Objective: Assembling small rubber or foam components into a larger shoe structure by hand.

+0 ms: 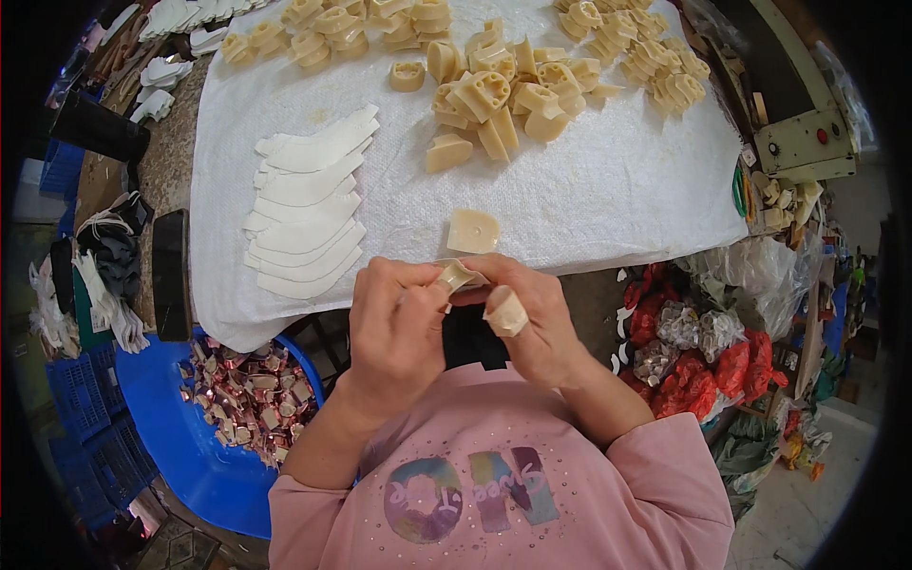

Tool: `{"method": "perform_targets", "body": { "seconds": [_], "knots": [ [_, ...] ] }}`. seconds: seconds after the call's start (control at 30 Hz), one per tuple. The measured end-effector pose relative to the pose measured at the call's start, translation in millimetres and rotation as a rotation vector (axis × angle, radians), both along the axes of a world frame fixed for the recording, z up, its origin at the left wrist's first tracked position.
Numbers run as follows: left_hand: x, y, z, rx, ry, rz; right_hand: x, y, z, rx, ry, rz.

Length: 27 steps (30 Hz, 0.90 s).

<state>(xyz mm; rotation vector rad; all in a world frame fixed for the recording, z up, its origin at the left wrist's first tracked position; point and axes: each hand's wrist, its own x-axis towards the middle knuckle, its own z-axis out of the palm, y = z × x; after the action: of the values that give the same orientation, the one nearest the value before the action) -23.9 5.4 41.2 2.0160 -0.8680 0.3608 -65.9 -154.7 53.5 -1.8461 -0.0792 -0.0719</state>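
In front of my chest, at the table's near edge, both hands hold a small glossy cream piece (456, 276) that looks like a moulded shoe heel, partly hidden by the fingers. My left hand (394, 323) pinches its left side. My right hand (537, 309) grips the other side, fingers curled, with a pale wrap (507, 313) around its thumb. Just beyond the hands a single beige shoe heel (473, 232) lies on the white cloth (589, 209). To the left, curved white cover pieces (309, 211) are laid out overlapping in a column.
Piles of beige heels (546, 90) cover the far part of the table. Below left, a blue tub (204, 475) holds many small pink and beige pieces (252, 394). A dark phone-like slab (172, 275) lies at the left edge. Red plastic bags (679, 380) sit at lower right.
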Motion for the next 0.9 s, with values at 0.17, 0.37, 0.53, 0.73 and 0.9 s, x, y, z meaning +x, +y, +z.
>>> {"method": "perform_targets", "body": {
  "seconds": [0.17,0.37,0.53,0.73,0.9],
  "knots": [
    [0,4,-3,-0.347,0.351,-0.152,18,-23,-5,0.374,0.207,0.173],
    [1,5,-7,-0.309,0.232,-0.323,30,-26,-4,0.558,0.350,0.345],
    [2,5,-3,-0.220,0.210,-0.237,30,-17,-6,0.441,0.440,0.263],
    [-4,-6,-4,-0.663,0.544,-0.108,29,-3,-15,0.620,0.211,0.078],
    [-3,-5,-3,-0.867,0.892,-0.009,32,-8,-22,0.332,-0.134,0.221]
  ]
}}
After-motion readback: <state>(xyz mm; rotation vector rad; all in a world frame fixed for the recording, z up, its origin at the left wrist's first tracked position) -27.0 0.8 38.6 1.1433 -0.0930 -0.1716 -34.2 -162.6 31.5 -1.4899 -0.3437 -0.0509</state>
